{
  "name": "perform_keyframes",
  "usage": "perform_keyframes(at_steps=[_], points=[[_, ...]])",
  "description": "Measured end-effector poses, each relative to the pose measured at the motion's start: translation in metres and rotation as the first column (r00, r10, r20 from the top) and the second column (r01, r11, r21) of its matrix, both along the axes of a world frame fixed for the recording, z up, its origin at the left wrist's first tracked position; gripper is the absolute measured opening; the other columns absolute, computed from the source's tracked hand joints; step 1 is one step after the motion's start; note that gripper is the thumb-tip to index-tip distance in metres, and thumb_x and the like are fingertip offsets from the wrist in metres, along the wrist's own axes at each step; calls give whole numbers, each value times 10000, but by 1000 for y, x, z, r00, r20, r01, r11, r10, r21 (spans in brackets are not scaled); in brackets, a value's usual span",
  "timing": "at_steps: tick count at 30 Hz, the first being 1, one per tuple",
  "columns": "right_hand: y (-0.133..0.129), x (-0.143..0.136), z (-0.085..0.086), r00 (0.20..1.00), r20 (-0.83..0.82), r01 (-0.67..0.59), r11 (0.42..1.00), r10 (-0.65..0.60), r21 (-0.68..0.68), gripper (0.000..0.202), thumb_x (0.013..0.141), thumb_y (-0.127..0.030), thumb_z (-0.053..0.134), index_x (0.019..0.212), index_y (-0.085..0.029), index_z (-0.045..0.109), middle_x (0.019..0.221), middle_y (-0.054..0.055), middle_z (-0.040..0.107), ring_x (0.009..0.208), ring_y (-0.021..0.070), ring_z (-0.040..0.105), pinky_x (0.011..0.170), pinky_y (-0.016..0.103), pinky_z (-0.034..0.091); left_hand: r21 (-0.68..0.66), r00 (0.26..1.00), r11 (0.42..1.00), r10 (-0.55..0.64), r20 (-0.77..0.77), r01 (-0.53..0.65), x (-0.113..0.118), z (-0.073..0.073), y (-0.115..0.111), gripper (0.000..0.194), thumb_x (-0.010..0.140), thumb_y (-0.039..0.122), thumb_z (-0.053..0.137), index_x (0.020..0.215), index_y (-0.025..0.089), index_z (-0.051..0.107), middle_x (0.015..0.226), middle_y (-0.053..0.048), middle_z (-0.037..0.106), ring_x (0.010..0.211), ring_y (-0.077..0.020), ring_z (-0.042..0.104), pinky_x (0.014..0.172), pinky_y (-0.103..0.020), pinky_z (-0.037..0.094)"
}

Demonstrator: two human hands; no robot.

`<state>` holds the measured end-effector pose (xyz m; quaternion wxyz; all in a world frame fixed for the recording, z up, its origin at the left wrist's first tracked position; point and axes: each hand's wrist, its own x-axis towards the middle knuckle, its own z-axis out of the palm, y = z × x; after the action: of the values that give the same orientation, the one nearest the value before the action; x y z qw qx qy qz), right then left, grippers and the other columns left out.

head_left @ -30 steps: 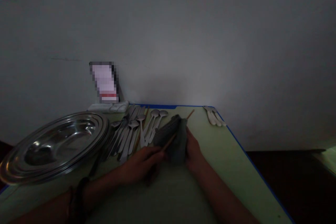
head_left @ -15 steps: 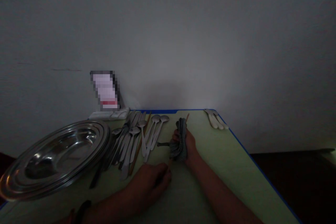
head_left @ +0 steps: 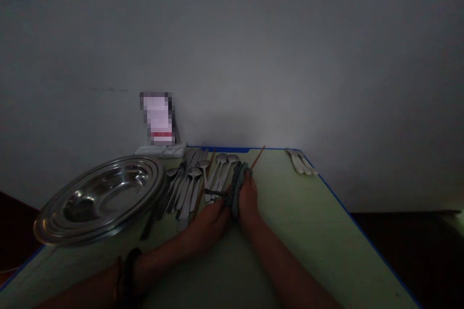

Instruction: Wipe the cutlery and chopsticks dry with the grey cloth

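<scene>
A folded grey-green cloth [head_left: 237, 190] is bunched around a thin wooden chopstick [head_left: 258, 157], whose far end sticks out past the cloth toward the wall. My right hand [head_left: 249, 200] is closed on the cloth from the right side. My left hand [head_left: 212, 222] is closed at the near end, against the bottom of the cloth, on the chopstick; its fingertips are partly hidden. To the left of the cloth lie several metal spoons [head_left: 221, 158]. Beside them are forks and table knives [head_left: 184, 212], and another chopstick [head_left: 199, 198] lies among them.
Stacked shiny metal dishes [head_left: 101, 203] stand on the table's left side. Behind them a blurred phone [head_left: 159, 116] leans upright on a white stand [head_left: 159, 150]. White-handled cutlery [head_left: 300, 164] lies at the far right corner. The green table [head_left: 308, 241] has a blue edge against the wall.
The cloth and right hand have shifted slightly left, and my left hand has come up against the cloth. More of the chopstick's far end shows. The view has turned a little left.
</scene>
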<state>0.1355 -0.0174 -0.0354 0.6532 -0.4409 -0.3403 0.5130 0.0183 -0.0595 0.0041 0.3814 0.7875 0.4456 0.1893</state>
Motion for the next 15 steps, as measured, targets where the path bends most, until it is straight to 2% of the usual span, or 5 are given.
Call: perform_keyframes(at_steps=[4, 9, 12, 15], points=[[4, 1, 14, 964, 172, 217, 974, -203, -63, 225, 774, -393, 444, 758, -229, 596, 838, 33, 678, 896, 203, 588, 794, 291, 403, 8, 1000, 1000, 10, 1, -10, 1, -3, 0, 184, 809, 297, 382, 707, 200, 500, 713, -33, 568, 679, -185, 520, 669, -281, 410], [21, 1, 27, 920, 331, 251, 965, -212, -78, 251, 777, -335, 436, 639, -214, 608, 747, 38, 687, 762, 200, 597, 747, 289, 417, 4, 999, 999, 37, -8, -37, 3, -1, 4, 180, 821, 319, 385, 734, 203, 493, 683, -36, 546, 685, -202, 539, 664, -292, 404], [38, 5, 28, 896, 385, 277, 956, -221, -94, 277, 785, -320, 419, 617, -206, 607, 737, 62, 685, 732, 208, 594, 723, 304, 418, -6, 998, 998, 55, -22, -55, 4, -1, 5, 236, 873, 334, 299, 802, 199, 480, 657, -22, 542, 636, -186, 534, 614, -283, 399], [59, 13, 26, 881, 415, 296, 949, -227, -109, 306, 801, -308, 383, 648, -198, 625, 755, 80, 685, 734, 214, 599, 711, 316, 422, -53, 999, 997, 47, -28, -48, 3, -1, 4, 265, 896, 369, 277, 781, 210, 455, 582, 15, 510, 549, -155, 501, 548, -259, 372]])
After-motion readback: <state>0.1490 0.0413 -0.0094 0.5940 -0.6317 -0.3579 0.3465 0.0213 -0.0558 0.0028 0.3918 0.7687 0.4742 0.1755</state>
